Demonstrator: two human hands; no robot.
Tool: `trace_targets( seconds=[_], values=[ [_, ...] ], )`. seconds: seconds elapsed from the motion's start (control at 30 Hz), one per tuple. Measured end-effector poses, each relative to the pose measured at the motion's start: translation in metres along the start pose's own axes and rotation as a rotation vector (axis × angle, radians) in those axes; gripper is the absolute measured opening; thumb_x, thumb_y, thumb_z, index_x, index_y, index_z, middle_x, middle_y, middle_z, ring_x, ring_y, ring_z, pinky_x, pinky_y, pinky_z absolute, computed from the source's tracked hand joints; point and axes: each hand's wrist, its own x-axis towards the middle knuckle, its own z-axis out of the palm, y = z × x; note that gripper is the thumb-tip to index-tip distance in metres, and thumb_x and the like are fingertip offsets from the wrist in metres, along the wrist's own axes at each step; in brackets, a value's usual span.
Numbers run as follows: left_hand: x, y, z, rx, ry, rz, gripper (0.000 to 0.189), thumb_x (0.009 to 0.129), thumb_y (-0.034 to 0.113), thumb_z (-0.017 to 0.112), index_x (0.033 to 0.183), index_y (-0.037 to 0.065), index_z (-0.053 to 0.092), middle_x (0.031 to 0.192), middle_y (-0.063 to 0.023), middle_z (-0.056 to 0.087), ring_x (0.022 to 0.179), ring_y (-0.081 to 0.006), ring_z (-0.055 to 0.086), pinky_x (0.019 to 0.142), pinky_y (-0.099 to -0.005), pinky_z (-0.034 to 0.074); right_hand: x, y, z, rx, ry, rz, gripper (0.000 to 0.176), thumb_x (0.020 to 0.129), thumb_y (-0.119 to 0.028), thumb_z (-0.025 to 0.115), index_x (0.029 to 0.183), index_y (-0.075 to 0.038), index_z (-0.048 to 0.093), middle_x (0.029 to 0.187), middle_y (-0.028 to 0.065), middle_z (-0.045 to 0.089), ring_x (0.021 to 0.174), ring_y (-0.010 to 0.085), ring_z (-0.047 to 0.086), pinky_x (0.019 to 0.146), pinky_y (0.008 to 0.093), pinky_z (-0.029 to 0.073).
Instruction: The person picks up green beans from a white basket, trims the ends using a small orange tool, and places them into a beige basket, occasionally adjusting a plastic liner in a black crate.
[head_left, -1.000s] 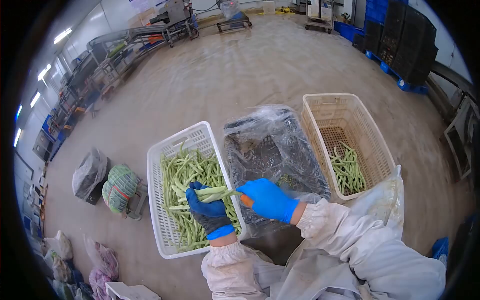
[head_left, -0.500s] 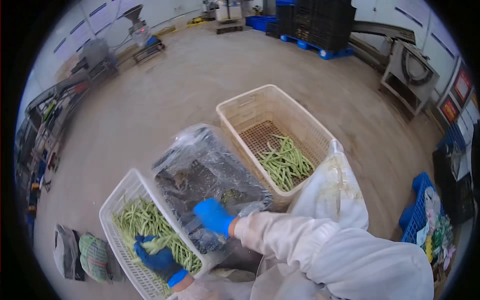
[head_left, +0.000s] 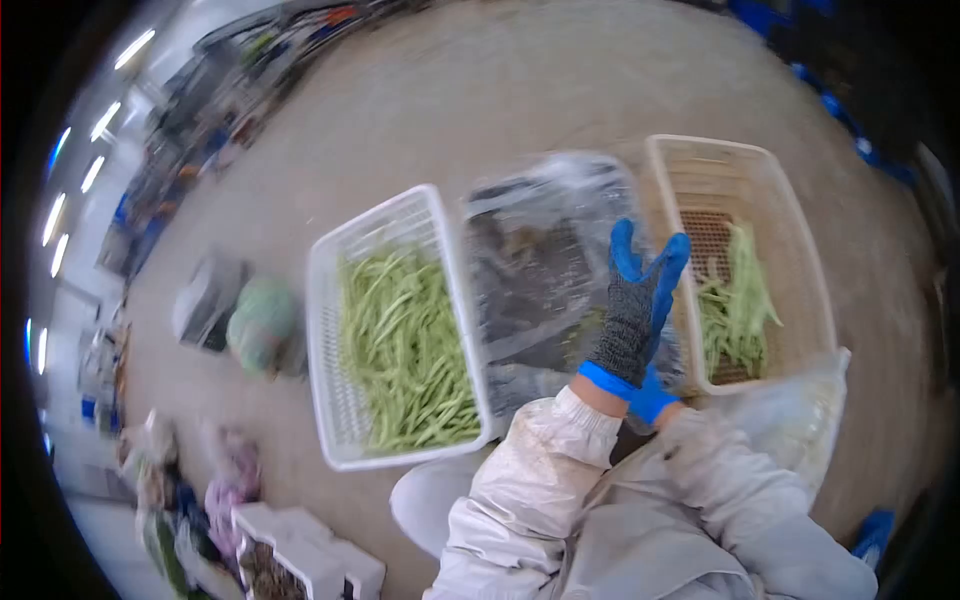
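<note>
My left hand, in a grey and blue glove, is raised over the right side of the plastic-covered container, near the beige crate. Its fingers are spread apart with nothing between them. Below and behind its wrist is my right hand in a blue glove; its fingers are hidden. Left of the covered container, a white basket holds many green beans. Fewer green beans lie in the beige crate on the right, some blurred.
A green bundle and a grey bag lie on the floor at left. Several bags and a white foam box are at lower left. A pale sack stands against the beige crate's near end. Equipment lines the far left wall.
The view has turned left. My left hand has moved from the white basket toward the beige crate and let go of its green beans. My right hand is now mostly behind the left wrist.
</note>
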Motion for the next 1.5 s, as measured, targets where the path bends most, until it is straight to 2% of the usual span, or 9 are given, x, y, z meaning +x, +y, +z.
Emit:
trace_targets(
  seconds=[0.03,0.17,0.33,0.37,0.4,0.63,0.73,1.13,1.5],
  values=[
    [0.007,-0.010,-0.022,-0.205,-0.098,-0.042,0.052,0.088,0.024,0.058,0.131,0.000,0.040,0.126,-0.0166,0.047,0.114,-0.0258,0.047,0.098,-0.0356,0.038,0.012,-0.020,-0.061,0.597,0.122,0.267,0.017,0.089,-0.010,0.049,0.096,-0.003,0.062,0.095,0.0152,0.062,0.086,0.0255,0.060,0.077,0.0382,0.046],
    [0.041,-0.087,-0.173,-0.284,-0.266,-0.104,0.051,0.085,0.022,0.063,0.126,-0.004,0.046,0.120,-0.0132,0.055,0.110,-0.0199,0.052,0.095,-0.0306,0.040,0.024,-0.013,-0.062,0.584,0.072,0.274,0.027,0.080,-0.006,0.055,0.106,-0.003,0.058,0.099,0.0210,0.059,0.093,0.0368,0.057,0.081,0.0417,0.045],
    [0.014,-0.195,-0.381,0.685,-0.043,-0.280,0.054,0.081,0.032,0.065,0.114,-0.009,0.054,0.110,-0.0241,0.059,0.105,-0.0306,0.057,0.086,-0.0342,0.046,0.033,-0.018,-0.054,0.497,-0.022,0.209,0.042,0.079,-0.008,0.057,0.120,-0.002,0.052,0.114,0.0234,0.053,0.105,0.0386,0.052,0.089,0.0418,0.042],
    [0.012,-0.245,-0.424,1.263,-0.495,-0.122,0.059,0.077,0.037,0.068,0.112,-0.008,0.055,0.109,-0.0251,0.059,0.103,-0.0333,0.058,0.086,-0.0365,0.046,0.033,-0.023,-0.058,0.398,-0.015,0.190,0.045,0.080,-0.007,0.058,0.124,-0.004,0.049,0.119,0.0211,0.051,0.109,0.0363,0.050,0.091,0.0399,0.041],
    [0.001,-0.297,-0.448,1.074,-0.306,-0.441,0.068,0.071,0.043,0.072,0.114,-0.006,0.055,0.110,-0.0238,0.059,0.103,-0.0350,0.057,0.087,-0.0392,0.045,0.034,-0.028,-0.059,0.297,-0.007,0.170,0.048,0.081,-0.006,0.059,0.128,-0.005,0.046,0.123,0.0189,0.048,0.112,0.0341,0.049,0.093,0.0380,0.041],
    [-0.001,-0.355,-0.405,1.097,-0.377,-0.826,0.091,0.054,0.056,0.077,0.114,-0.009,0.054,0.113,-0.0258,0.058,0.113,-0.0356,0.053,0.095,-0.0380,0.042,0.038,-0.029,-0.048,0.450,-0.079,0.239,0.047,0.082,-0.005,0.059,0.127,-0.004,0.046,0.120,0.0173,0.050,0.109,0.0299,0.051,0.093,0.0364,0.041],
    [-0.014,-0.376,-0.401,1.196,0.086,-0.922,0.084,0.052,0.054,0.079,0.106,-0.007,0.058,0.112,-0.0272,0.058,0.111,-0.0347,0.054,0.093,-0.0391,0.043,0.043,-0.030,-0.050,0.518,-0.117,0.322,0.048,0.081,-0.007,0.059,0.127,-0.004,0.046,0.118,0.0193,0.051,0.107,0.0333,0.052,0.091,0.0386,0.042],
    [0.023,-0.249,-0.453,1.198,-0.616,-0.695,0.046,0.071,0.045,0.066,0.082,0.000,0.068,0.074,-0.0152,0.067,0.067,-0.0293,0.064,0.068,-0.0383,0.051,0.038,-0.030,-0.061,0.703,-0.111,0.336,0.040,0.082,0.000,0.056,0.121,-0.004,0.052,0.105,0.0137,0.057,0.092,0.0239,0.058,0.081,0.0325,0.046],
    [0.001,-0.085,-0.508,0.674,-0.387,-0.763,0.027,0.076,0.017,0.068,0.099,0.003,0.063,0.079,-0.0085,0.064,0.074,-0.0169,0.063,0.068,-0.0341,0.052,0.035,-0.039,-0.087,0.749,0.046,0.326,0.033,0.083,-0.005,0.059,0.116,-0.003,0.056,0.105,0.0120,0.061,0.093,0.0200,0.059,0.082,0.0321,0.046]
  ],
)
